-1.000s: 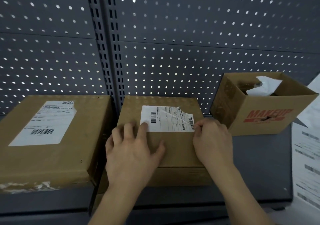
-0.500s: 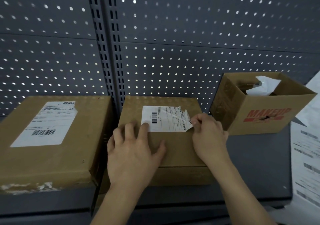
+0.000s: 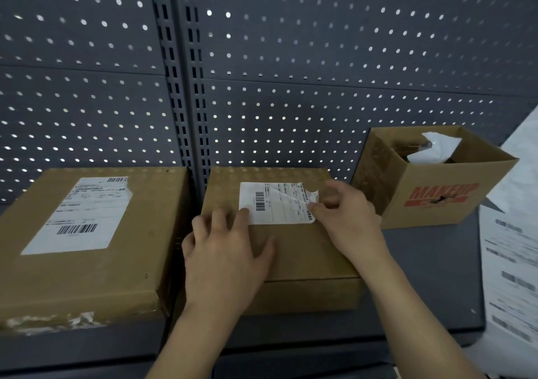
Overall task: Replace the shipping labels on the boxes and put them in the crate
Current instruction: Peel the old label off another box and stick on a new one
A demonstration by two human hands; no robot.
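A flat brown cardboard box [image 3: 302,250] lies on the grey shelf in front of me, with a white shipping label [image 3: 273,202] on its top. The label's right edge is torn and lifted. My left hand [image 3: 224,250] lies flat on the box with spread fingers, one fingertip on the label's lower left corner. My right hand [image 3: 346,218] pinches the peeled right edge of the label. A second, wider box [image 3: 87,265] with an intact white label [image 3: 80,214] lies to the left.
An open carton printed MAKEUP [image 3: 436,186] stands at the back right with crumpled white paper [image 3: 436,148] inside. A sheet of printed labels [image 3: 512,262] hangs at the right edge. A grey pegboard wall [image 3: 291,87] rises behind the grey shelf [image 3: 431,276].
My right hand has moved left along the label's right edge and lifted it, so the peeled strip has grown. My left hand has stayed pressed on the box.
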